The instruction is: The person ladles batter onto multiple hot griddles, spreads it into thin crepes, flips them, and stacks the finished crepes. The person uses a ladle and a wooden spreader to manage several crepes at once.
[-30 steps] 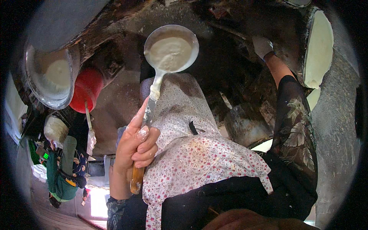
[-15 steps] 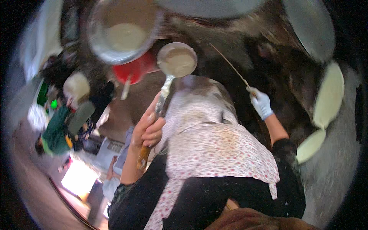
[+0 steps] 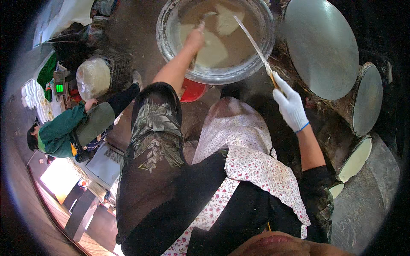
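Note:
My bare left hand (image 3: 195, 39) is closed round the handle of a ladle (image 3: 209, 14), whose bowl is mostly sunk in batter and blurred. The pale, greyish batter (image 3: 245, 36) lies in a wide metal basin (image 3: 220, 77) at the top middle, and my left forearm reaches over its near rim. My right hand (image 3: 292, 106), in a white knit glove, grips the end of a long thin flat spatula (image 3: 253, 40). Its blade points up and left, with the tip over the basin's right part.
Large round griddles (image 3: 322, 49) stand to the right, a smaller one (image 3: 368, 100) beyond. Pale flatbread (image 3: 355, 160) covers another griddle, lower right. A red container (image 3: 193, 90) shows under the basin. At left a person in green (image 3: 64, 136) sits near a plastic-wrapped stack (image 3: 93, 77).
My left hand has moved up and away, taking the ladle from in front of my apron into the basin. My right hand holds the spatula nearer the basin. The view has shifted.

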A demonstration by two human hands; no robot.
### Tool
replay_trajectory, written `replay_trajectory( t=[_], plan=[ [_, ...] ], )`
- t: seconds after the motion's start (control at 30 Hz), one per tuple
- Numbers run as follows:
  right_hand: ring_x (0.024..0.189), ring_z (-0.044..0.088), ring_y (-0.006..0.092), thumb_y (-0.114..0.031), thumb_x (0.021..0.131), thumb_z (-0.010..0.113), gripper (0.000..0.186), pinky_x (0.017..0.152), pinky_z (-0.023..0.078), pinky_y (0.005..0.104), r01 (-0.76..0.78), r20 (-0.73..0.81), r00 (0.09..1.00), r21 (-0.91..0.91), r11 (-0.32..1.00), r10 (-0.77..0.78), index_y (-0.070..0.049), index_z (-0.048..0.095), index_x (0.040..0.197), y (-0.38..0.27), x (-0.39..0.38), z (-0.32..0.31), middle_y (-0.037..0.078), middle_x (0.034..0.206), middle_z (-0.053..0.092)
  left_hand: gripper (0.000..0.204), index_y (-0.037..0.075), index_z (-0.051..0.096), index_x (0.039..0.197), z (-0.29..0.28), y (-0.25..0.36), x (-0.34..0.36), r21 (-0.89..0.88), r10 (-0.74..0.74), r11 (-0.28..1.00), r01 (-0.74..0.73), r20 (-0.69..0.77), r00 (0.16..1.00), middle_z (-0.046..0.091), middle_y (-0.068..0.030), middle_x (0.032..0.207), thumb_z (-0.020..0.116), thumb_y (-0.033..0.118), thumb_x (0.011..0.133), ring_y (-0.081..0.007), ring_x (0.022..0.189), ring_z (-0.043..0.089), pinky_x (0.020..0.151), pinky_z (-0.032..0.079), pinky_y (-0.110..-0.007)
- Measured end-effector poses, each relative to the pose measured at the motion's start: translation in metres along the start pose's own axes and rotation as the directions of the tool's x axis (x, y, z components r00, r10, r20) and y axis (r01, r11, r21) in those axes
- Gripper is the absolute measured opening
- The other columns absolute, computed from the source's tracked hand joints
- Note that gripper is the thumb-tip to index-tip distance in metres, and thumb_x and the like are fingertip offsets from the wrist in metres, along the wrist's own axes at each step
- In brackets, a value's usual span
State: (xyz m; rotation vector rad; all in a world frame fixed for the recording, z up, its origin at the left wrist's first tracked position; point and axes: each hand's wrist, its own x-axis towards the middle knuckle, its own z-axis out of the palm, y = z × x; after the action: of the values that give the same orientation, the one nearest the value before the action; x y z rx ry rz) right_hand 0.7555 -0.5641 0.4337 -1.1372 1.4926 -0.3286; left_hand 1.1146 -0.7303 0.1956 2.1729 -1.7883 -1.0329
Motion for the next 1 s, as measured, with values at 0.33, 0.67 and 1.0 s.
replay_trajectory(
  t=[0.33, 0.67, 1.0],
  plan=[
    [0.095, 0.074, 0.0320, -0.020, 0.097, 0.059, 0.042, 0.089, 0.055, 0.0377, 0.080, 0.160, 0.987, -0.407, 0.910, -0.016, -0.004, 0.067, 0.135, -0.053, 0.135, 0.032, 0.025, 0.104, 0.075, 0.051, 0.026, 0.055, 0.152, -0.055, 0.005, -0.064, 0.226, 0.076, 0.959, -0.169, 0.370, 0.926, 0.072, -0.0291, 0.112, 0.046, 0.017, 0.103, -0.0464, 0.106, 0.070, 0.094, 0.055, -0.056],
    [0.045, 0.045, 0.0110, -0.019, 0.095, 0.062, 0.049, 0.040, 0.031, 0.0307, -0.504, 0.286, 0.759, -0.312, 0.805, 0.585, -0.017, 0.067, 0.143, -0.051, 0.092, 0.016, -0.002, 0.064, 0.053, 0.039, 0.000, 0.066, 0.135, -0.034, -0.025, -0.136, -0.072, -0.139, 0.975, 0.211, 0.547, 0.825, 0.068, -0.0239, 0.071, 0.047, 0.017, 0.105, -0.0334, 0.055, 0.068, 0.054, 0.054, -0.046],
    [0.040, 0.040, 0.0066, -0.019, 0.102, 0.058, 0.048, 0.033, 0.030, 0.0243, -0.666, 0.274, 0.742, 0.210, 0.715, 0.611, -0.017, 0.059, 0.150, -0.053, 0.032, 0.060, -0.003, 0.061, 0.052, 0.027, 0.012, 0.041, 0.081, 0.028, -0.005, -0.152, -0.452, -0.042, -0.433, 0.780, 0.875, 0.483, 0.043, 0.0017, 0.065, 0.046, 0.014, 0.108, -0.0079, 0.052, 0.045, 0.046, 0.041, -0.023]
  ],
)
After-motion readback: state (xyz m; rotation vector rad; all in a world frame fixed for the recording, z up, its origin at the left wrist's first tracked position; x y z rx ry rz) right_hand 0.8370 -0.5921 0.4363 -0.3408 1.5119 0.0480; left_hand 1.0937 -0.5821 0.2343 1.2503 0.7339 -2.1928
